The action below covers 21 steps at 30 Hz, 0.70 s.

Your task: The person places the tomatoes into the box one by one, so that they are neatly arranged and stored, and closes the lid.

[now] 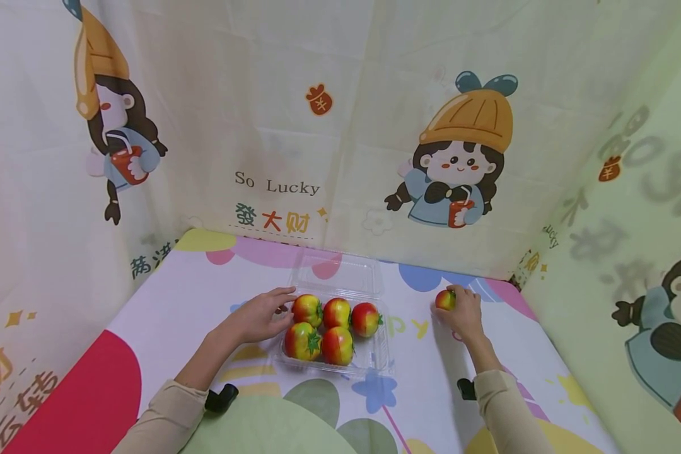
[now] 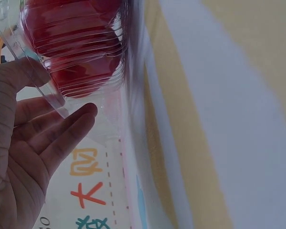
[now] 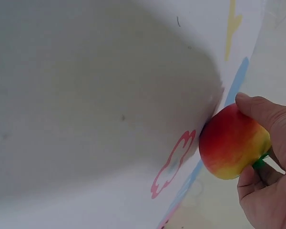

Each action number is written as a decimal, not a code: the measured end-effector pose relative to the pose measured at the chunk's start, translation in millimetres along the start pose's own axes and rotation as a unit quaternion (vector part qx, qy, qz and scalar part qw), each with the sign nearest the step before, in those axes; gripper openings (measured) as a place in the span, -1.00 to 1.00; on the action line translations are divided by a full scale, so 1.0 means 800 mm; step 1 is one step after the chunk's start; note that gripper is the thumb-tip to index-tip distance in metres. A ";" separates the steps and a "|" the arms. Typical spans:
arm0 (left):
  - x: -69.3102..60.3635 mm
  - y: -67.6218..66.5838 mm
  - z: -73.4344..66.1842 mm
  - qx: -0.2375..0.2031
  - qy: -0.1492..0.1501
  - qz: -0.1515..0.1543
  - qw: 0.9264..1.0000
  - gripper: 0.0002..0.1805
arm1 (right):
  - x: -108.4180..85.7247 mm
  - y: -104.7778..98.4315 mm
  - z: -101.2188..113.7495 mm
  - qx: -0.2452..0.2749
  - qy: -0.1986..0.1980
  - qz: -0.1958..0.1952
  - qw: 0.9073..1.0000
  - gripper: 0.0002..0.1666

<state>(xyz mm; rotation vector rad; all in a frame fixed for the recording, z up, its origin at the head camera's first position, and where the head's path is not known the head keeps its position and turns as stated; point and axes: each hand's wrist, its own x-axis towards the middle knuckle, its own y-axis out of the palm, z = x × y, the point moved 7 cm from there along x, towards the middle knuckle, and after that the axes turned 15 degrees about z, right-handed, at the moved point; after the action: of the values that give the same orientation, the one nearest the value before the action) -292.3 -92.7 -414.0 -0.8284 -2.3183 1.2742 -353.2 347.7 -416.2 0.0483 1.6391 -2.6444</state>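
Note:
A clear plastic clamshell box lies on the table with its lid folded back. Several red-and-yellow fruits with green leafy tops, such as one fruit, sit in it, leaving bare space at the front right. At the box's left side is my left hand; in the left wrist view its thumb and fingers pinch the rim. Off to the right, my right hand grips another fruit between thumb and fingers, low at the tabletop. Whether that fruit touches the table I cannot tell.
A patterned cloth covers the table. Printed curtains hang behind it and at both sides. A black wrist device shows by the left sleeve, another black device by the right.

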 end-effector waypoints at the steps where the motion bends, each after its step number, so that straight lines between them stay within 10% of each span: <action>1: 0.000 0.000 0.000 -0.002 -0.002 0.001 1.000 -0.53 | 0.000 0.000 0.000 0.001 -0.001 0.001 1.000 -0.23; 21: 0.000 0.002 0.002 -0.007 -0.003 0.005 1.000 -0.52 | -0.008 -0.013 0.011 0.011 -0.073 -0.073 0.995 -0.28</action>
<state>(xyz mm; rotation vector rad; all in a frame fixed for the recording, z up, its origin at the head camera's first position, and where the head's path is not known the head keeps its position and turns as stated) -292.8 -92.7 -416.3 -0.8434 -2.3337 1.2669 -347.1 344.1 -402.7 -0.2700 1.6269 -2.6951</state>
